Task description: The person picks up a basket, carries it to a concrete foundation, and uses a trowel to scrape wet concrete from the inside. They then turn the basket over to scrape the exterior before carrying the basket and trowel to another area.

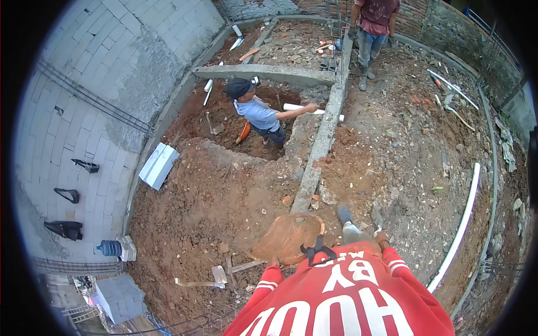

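Observation:
My left hand (pixel 273 261) is at the near rim of a wide, soil-coloured scoop pan (pixel 288 238), its fingers apparently curled over the edge. A black strap hangs across the pan's right side. My right hand (pixel 382 239) is low beside my right leg, close to a narrow grey, muddy object (pixel 376 215) that I cannot make out. Its fingers are too small and shaded to read. One of my boots (pixel 344 215) stands on the soil between the hands. Left of the pan lies a hoe (pixel 219 275) with a pale handle.
A concrete beam (pixel 322 148) runs away from me. Left of it, a person (pixel 261 115) stands in a dug pit, one hand on a white pipe (pixel 300 108). Another person (pixel 372 33) stands behind. A long white pipe (pixel 460 229) lies on the right, near rubble.

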`<state>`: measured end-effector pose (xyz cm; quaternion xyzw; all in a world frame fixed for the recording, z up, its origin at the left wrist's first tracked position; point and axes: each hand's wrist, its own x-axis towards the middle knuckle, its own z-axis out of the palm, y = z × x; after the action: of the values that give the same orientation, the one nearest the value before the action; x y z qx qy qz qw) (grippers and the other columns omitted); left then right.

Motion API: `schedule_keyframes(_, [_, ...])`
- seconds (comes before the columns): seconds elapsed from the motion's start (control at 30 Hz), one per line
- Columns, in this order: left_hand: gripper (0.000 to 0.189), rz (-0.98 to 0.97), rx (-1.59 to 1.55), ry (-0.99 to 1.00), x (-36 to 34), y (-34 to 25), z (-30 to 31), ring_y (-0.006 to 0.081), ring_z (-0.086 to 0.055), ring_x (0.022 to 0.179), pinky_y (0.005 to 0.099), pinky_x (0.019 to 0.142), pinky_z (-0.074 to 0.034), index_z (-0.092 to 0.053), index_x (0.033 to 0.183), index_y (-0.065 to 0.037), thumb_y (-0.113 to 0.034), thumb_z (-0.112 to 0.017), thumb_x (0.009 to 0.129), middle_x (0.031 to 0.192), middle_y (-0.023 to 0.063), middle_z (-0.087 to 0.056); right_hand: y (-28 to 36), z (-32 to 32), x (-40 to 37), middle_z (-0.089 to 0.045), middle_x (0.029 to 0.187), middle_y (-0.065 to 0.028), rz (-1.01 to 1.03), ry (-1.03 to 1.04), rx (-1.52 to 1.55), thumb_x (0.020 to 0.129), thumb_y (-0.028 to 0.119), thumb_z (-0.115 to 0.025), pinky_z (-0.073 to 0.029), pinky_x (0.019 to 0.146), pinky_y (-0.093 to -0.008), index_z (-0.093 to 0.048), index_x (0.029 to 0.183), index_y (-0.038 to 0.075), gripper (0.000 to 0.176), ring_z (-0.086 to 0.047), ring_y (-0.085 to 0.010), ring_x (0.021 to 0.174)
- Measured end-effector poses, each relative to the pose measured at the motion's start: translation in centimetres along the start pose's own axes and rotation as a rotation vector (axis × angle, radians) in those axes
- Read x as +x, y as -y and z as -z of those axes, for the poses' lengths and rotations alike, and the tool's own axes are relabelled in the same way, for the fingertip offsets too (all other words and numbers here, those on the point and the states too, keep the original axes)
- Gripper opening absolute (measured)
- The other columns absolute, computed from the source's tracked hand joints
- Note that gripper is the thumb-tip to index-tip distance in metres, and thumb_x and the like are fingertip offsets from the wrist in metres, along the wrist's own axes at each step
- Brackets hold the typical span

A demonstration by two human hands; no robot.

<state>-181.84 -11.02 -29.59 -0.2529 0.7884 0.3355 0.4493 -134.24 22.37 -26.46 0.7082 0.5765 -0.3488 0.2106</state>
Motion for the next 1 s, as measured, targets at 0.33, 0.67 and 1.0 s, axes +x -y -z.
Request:
schedule_keyframes(0.33, [0.049,-0.041,-0.259,0.061,-8.2,-2.6,-0.6,0.0405,-0.060,0.093,0.0510,0.072,-0.058,-0.040,0.126,-0.004,-0.027,-0.042,0.084,0.113,0.0211,-0.053,2.3,-0.6,2.6,-0.066,0.103,-0.0218,-0.003,-0.013,-0.004,0.077,0.027,-0.067,-0.053,0.082,-0.0447,-0.068,0.100,0.002,0.034,-0.064,-0.0367,0.098])
schedule_keyframes(0.67, [0.043,0.052,-0.019,0.149,-1.0,0.0,0.6,0.0427,-0.066,0.082,0.0552,0.066,-0.048,-0.045,0.111,0.001,-0.032,-0.038,0.084,0.102,0.0227,-0.056,6.0,0.9,2.9,-0.067,0.103,-0.0209,0.094,-0.064,-0.046,0.079,0.026,-0.065,-0.053,0.083,-0.0443,-0.068,0.100,0.003,0.032,-0.064,-0.0360,0.099])
schedule_keyframes(1.0, [0.040,0.070,-0.159,0.117,-9.7,-4.5,-0.6,0.0429,-0.063,0.081,0.0531,0.072,-0.059,-0.045,0.116,-0.001,-0.026,-0.037,0.085,0.104,0.0251,-0.055,7.9,3.6,-0.5,-0.066,0.104,-0.0215,0.156,-0.019,-0.061,0.073,0.027,-0.070,-0.053,0.083,-0.0437,-0.069,0.099,0.002,0.037,-0.064,-0.0352,0.099])
